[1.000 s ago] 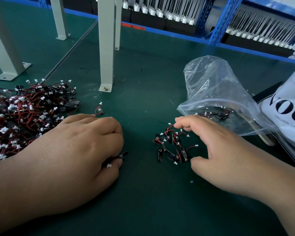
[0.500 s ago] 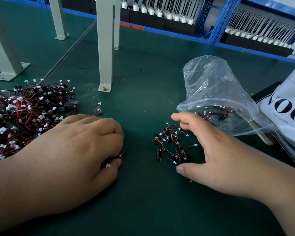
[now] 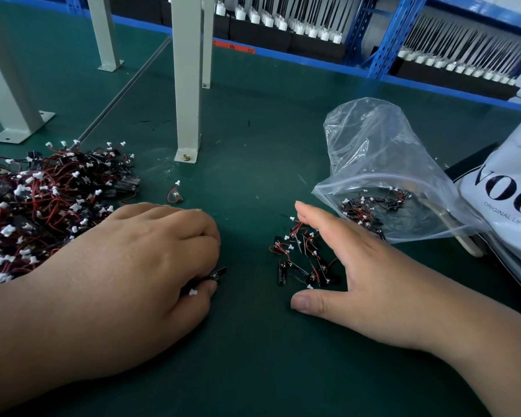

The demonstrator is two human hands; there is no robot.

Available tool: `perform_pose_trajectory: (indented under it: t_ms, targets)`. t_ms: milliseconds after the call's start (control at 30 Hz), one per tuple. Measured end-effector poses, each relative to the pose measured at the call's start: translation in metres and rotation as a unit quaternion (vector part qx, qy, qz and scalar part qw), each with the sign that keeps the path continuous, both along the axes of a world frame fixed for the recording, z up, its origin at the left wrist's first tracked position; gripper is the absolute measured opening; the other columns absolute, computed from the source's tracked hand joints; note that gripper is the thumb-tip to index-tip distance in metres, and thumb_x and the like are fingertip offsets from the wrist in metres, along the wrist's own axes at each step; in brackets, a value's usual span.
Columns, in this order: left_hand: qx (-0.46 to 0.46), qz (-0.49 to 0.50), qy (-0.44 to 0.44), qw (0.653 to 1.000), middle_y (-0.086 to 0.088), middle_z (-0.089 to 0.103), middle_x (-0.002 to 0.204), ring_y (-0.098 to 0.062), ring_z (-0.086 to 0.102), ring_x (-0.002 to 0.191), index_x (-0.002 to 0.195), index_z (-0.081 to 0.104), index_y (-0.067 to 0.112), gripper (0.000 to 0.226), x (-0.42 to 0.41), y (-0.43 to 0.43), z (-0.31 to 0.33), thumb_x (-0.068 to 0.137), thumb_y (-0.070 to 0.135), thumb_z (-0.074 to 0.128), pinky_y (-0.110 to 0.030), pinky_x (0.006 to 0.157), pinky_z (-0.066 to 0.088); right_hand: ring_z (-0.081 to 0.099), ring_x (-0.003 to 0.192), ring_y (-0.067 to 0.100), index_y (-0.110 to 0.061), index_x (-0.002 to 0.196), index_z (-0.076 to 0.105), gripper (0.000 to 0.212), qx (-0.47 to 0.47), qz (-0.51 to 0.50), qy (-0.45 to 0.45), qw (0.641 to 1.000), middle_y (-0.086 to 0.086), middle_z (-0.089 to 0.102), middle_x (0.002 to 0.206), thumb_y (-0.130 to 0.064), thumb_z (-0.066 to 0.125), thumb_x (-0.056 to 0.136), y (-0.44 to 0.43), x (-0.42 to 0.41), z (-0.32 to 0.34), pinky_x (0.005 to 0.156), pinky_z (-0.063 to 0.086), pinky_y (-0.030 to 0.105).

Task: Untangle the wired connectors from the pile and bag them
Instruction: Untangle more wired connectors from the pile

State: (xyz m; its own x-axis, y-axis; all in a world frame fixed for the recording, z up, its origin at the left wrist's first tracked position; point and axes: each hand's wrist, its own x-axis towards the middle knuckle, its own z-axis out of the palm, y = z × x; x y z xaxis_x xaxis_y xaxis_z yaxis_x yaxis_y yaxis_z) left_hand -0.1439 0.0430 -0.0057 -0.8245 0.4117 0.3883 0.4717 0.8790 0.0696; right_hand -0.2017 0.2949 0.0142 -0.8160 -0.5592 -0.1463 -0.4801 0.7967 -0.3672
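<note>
Head view: the left hand [image 3: 139, 266], lower left, pinches one wired connector [image 3: 217, 273] beside the tangled pile [image 3: 42, 206] at left. The right hand [image 3: 373, 275], fingers spread and empty, brackets the loose cluster [image 3: 301, 260] at centre (bag [image 3: 382, 164] just upper right); best to rake them together before lifting.

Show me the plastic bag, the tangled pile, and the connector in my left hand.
plastic bag [image 3: 370, 139], head view, its clear upper wall.
tangled pile [image 3: 42, 203], head view, middle of the red wires.
held connector [image 3: 219, 272], head view, black end poking from the left hand [image 3: 127, 275].
</note>
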Motion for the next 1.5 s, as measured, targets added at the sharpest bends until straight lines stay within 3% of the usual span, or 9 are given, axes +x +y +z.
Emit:
perform_pose_trajectory:
  t_ms: [67, 133, 200, 500, 833, 933, 1067, 1333, 1500]
  targets:
    - [0.004, -0.015, -0.006, 1.0, 0.003, 0.063, 0.082, -0.026, 0.061, 0.07, 0.066, 0.053, 0.024, 0.025, 0.0, -0.005, 0.0, 0.066, 0.023, 0.078, -0.043, 0.07, 0.052, -0.002, 0.131, -0.032, -0.071, 0.14, -0.01, 0.106, -0.007, -0.005, -0.002, 1.0, -0.046, 0.006, 0.152, -0.087, 0.055, 0.058, -0.001, 0.0, -0.001, 0.103, 0.02, 0.019]
    - [0.013, -0.029, -0.012, 0.999, 0.013, 0.058, 0.093, -0.016, 0.06, 0.079, 0.074, 0.043, 0.034, 0.017, 0.001, -0.01, 0.0, 0.08, 0.039, 0.058, -0.037, 0.078, 0.049, -0.001, 0.134, -0.028, -0.07, 0.14, -0.008, 0.106, -0.006, -0.006, 0.002, 1.0, -0.046, 0.008, 0.15, -0.089, 0.054, 0.056, 0.0, 0.0, -0.001, 0.104, 0.02, 0.02]
    - [0.017, -0.031, -0.018, 0.999, 0.016, 0.056, 0.096, -0.012, 0.058, 0.082, 0.076, 0.038, 0.037, 0.014, 0.001, -0.012, -0.002, 0.082, 0.043, 0.049, -0.034, 0.081, 0.046, -0.002, 0.137, -0.024, -0.067, 0.141, -0.008, 0.107, 0.001, -0.003, 0.006, 1.0, -0.046, 0.008, 0.15, -0.09, 0.051, 0.055, -0.001, -0.001, 0.0, 0.107, 0.021, 0.022]
    - [0.013, -0.011, -0.043, 0.999, 0.017, 0.055, 0.097, -0.012, 0.059, 0.083, 0.076, 0.037, 0.037, 0.015, 0.004, -0.009, 0.002, 0.082, 0.044, 0.048, -0.036, 0.08, 0.047, 0.006, 0.143, -0.013, -0.069, 0.14, -0.008, 0.112, -0.016, -0.019, 0.01, 1.0, -0.047, 0.006, 0.148, -0.091, 0.056, 0.051, -0.001, 0.0, 0.001, 0.115, 0.022, 0.033]
    - [0.009, -0.012, -0.033, 0.999, 0.017, 0.056, 0.096, -0.012, 0.059, 0.083, 0.075, 0.04, 0.035, 0.014, 0.003, -0.01, 0.002, 0.082, 0.044, 0.048, -0.035, 0.079, 0.047, 0.008, 0.13, -0.03, -0.071, 0.139, -0.003, 0.106, -0.039, 0.0, 0.031, 0.999, -0.054, 0.022, 0.135, -0.083, 0.06, 0.054, -0.003, 0.002, 0.005, 0.095, 0.029, 0.018]
    - [0.009, -0.012, -0.016, 1.0, 0.013, 0.059, 0.092, -0.017, 0.062, 0.079, 0.071, 0.047, 0.031, 0.015, 0.003, -0.007, 0.004, 0.079, 0.038, 0.057, -0.038, 0.076, 0.049, 0.008, 0.132, -0.029, -0.072, 0.139, -0.003, 0.106, -0.036, 0.003, 0.037, 0.999, -0.054, 0.02, 0.135, -0.083, 0.06, 0.054, -0.002, 0.001, 0.007, 0.097, 0.029, 0.019]
    - [0.003, 0.012, 0.018, 1.0, -0.006, 0.064, 0.07, -0.034, 0.061, 0.063, 0.057, 0.057, 0.013, 0.031, 0.001, 0.003, 0.003, 0.051, 0.007, 0.087, -0.046, 0.064, 0.052, 0.004, 0.131, -0.03, -0.072, 0.139, -0.005, 0.109, -0.024, 0.005, 0.035, 0.999, -0.055, 0.015, 0.137, -0.085, 0.06, 0.053, 0.0, 0.0, 0.007, 0.098, 0.028, 0.02]
    - [0.006, 0.004, 0.021, 1.0, -0.008, 0.064, 0.07, -0.035, 0.061, 0.063, 0.057, 0.058, 0.011, 0.03, 0.0, 0.003, 0.001, 0.051, 0.005, 0.087, -0.048, 0.063, 0.052, 0.0, 0.13, -0.032, -0.073, 0.139, -0.008, 0.117, -0.029, 0.009, 0.015, 0.999, -0.054, 0.008, 0.143, -0.088, 0.066, 0.05, -0.002, 0.001, 0.005, 0.096, 0.026, 0.017]
    - [0.007, 0.0, 0.031, 1.0, -0.007, 0.064, 0.07, -0.035, 0.061, 0.063, 0.057, 0.058, 0.011, 0.03, 0.001, 0.002, 0.0, 0.051, 0.005, 0.087, -0.049, 0.063, 0.052, 0.01, 0.138, -0.022, -0.072, 0.14, -0.008, 0.117, -0.027, -0.001, 0.011, 1.0, -0.053, 0.012, 0.142, -0.098, 0.054, 0.044, -0.003, 0.001, 0.005, 0.112, 0.027, 0.031]
